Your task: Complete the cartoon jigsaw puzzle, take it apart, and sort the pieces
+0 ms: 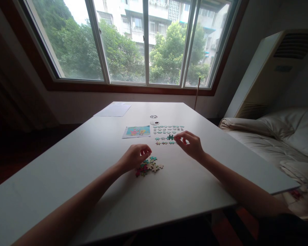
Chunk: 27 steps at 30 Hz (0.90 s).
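My right hand [191, 145] pinches a dark green puzzle piece [170, 137] between thumb and fingertips. It holds the piece over several rows of small puzzle pieces [164, 129], mostly teal and pale. My left hand [135, 156] hovers just above the far left side of a loose heap of puzzle pieces [149, 166] in green, red, yellow and beige. Its fingers curl toward the thumb in a closed, pinched shape, and whatever lies between the tips is too small to make out. Left of the rows lies a picture sheet [136, 132] with colourful cartoon figures on teal.
Everything lies on a white table [92, 164]. White paper sheets [113, 109] rest at its far left corner. Two small round items [154, 123] sit beyond the rows. A pale sofa [267, 136] and a standing air conditioner [269, 68] are on the right; a window [125, 44] is ahead.
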Each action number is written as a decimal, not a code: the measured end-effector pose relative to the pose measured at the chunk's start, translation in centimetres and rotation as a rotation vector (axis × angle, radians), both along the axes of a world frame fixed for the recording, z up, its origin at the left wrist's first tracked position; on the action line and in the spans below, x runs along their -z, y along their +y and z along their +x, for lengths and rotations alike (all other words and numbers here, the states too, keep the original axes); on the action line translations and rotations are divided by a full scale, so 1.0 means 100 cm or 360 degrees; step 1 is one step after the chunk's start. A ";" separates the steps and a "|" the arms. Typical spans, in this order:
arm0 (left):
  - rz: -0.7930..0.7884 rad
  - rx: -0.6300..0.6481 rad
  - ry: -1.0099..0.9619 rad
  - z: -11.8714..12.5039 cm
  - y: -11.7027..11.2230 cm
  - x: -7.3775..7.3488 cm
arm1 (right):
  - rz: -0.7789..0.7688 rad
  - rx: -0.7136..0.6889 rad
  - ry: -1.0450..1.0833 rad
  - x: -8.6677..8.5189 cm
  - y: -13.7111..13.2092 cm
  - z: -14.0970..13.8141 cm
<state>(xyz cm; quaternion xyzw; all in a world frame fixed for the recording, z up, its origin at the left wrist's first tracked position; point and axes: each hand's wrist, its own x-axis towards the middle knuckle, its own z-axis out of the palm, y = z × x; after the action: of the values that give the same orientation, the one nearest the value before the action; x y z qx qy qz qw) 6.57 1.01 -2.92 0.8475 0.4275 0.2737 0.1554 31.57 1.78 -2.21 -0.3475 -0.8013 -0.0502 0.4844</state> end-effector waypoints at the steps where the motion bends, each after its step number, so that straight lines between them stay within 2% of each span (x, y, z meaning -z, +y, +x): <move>1: -0.0003 0.0001 -0.0006 0.000 0.000 0.000 | -0.0013 0.0003 -0.0009 -0.001 0.001 0.001; 5: -0.0004 -0.0007 -0.0009 0.000 0.000 0.000 | -0.0170 -0.0029 -0.0180 -0.005 0.010 0.014; 8: 0.0003 0.0020 0.0011 -0.002 0.001 0.003 | -0.0376 -0.0032 -0.0358 -0.007 0.024 0.035; 14: -0.0036 0.0270 0.0080 -0.007 0.005 0.011 | -0.0871 0.0272 -0.0576 -0.007 0.050 0.094; 18: 0.0018 0.0300 0.0159 -0.006 0.004 0.011 | -0.1170 0.0406 -0.0643 -0.003 0.059 0.124; 22: 0.0036 0.0251 0.0203 -0.005 0.003 0.009 | -0.1408 0.0394 -0.0640 0.002 0.062 0.140; 27: 0.0042 0.0177 0.0189 -0.006 0.006 0.012 | -0.1604 0.0367 -0.0558 0.008 0.065 0.144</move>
<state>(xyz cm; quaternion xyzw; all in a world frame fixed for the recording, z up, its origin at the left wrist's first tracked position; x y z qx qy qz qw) 6.01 1.58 -4.08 0.8867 0.3845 0.2194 0.1336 45.97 8.24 -2.99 -0.6086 -0.7517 0.2300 0.1082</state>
